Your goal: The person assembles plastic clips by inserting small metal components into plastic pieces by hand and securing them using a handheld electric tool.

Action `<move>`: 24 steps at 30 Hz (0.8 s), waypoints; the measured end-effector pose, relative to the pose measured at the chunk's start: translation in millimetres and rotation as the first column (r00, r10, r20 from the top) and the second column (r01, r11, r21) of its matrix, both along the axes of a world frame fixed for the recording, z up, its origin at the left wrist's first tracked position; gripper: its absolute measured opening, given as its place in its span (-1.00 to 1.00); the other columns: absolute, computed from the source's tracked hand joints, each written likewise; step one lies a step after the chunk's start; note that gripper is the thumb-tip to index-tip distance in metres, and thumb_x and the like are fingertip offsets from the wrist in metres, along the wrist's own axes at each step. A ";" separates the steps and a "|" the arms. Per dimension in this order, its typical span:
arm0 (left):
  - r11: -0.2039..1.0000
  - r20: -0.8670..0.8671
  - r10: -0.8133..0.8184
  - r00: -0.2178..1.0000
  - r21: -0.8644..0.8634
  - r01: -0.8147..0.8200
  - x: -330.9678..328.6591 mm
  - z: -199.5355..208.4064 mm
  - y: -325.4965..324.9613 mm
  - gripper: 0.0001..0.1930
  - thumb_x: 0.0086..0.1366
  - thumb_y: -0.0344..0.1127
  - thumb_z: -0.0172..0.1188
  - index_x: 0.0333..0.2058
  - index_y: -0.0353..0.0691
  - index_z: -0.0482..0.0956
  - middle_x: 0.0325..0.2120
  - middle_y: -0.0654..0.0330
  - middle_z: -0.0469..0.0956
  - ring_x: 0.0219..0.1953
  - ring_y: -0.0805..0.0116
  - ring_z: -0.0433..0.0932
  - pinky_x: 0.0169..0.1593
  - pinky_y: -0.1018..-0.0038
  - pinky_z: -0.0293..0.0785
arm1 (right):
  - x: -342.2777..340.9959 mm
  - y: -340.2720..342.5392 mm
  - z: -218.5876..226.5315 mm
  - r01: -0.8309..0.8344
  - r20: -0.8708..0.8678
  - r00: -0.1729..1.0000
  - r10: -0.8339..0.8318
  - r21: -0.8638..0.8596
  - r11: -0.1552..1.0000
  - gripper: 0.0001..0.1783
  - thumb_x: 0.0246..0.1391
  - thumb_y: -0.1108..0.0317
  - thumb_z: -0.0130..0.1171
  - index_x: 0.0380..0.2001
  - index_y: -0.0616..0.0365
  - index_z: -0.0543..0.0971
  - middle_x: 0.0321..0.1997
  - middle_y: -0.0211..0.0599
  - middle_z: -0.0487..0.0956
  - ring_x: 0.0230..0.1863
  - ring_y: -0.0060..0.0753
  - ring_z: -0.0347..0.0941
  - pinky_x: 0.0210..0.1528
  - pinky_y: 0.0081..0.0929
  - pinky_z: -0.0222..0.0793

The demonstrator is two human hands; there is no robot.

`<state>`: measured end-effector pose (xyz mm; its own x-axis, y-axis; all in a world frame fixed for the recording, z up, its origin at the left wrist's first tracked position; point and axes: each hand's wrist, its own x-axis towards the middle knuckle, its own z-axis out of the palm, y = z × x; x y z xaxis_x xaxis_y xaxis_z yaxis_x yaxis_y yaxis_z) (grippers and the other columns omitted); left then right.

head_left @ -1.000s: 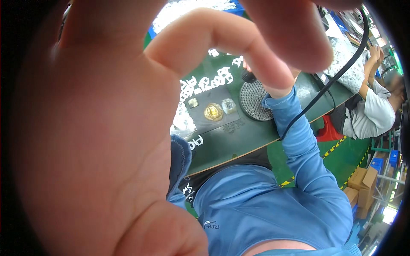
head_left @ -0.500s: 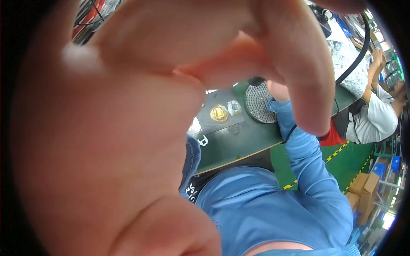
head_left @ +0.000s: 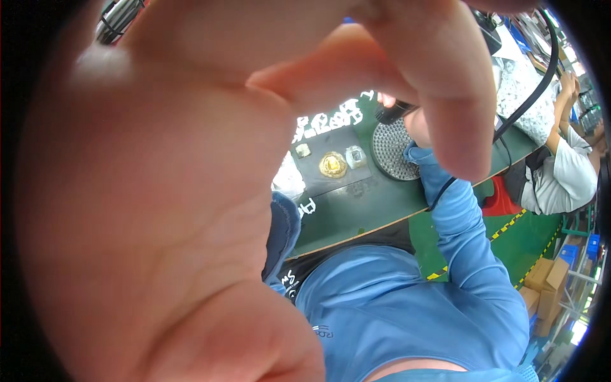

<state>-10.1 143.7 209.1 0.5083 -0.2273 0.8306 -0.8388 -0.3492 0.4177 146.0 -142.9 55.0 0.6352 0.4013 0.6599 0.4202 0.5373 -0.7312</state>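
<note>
My left hand fills the left and upper part of the view, very close and blurred. Its fingers are bent, and their tips and whatever they grip lie out of sight. Farther off, my right hand is closed round a dark cylindrical tool, partly hidden behind a left finger. Beneath that tool is a round grey tray with a dotted surface. Left of the tray, a yellowish round piece and a clear piece lie on a dark mat, with a small pale block near them.
Several white parts lie behind the mat on the dark green table. A black cable arcs at the right, near a bag of white pieces. Beyond it sits a co-worker. Cardboard boxes stand at far right.
My left hand has shifted slightly left and up in view, uncovering more of the mat and the white parts. The dark tool in my right hand shows more now.
</note>
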 end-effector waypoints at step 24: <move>0.998 0.009 0.033 0.999 0.057 -0.033 -1.7 2.6 7.9 -0.30 0.43 0.17 -0.13 0.10 -0.47 0.50 -0.10 -0.13 0.60 -0.03 0.01 0.61 0.11 0.12 0.49 | 0.8 -2.9 2.3 0.002 -0.007 1.000 -0.002 0.014 1.000 0.08 0.13 -0.58 0.01 0.07 0.43 0.48 -0.46 -0.20 0.59 -0.53 -0.48 0.53 -0.46 -0.56 0.49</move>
<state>-11.7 151.6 211.7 0.5095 -0.2578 0.8209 -0.8298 -0.3997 0.3895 146.9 -145.9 57.3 0.6409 0.3904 0.6609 0.4162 0.5468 -0.7265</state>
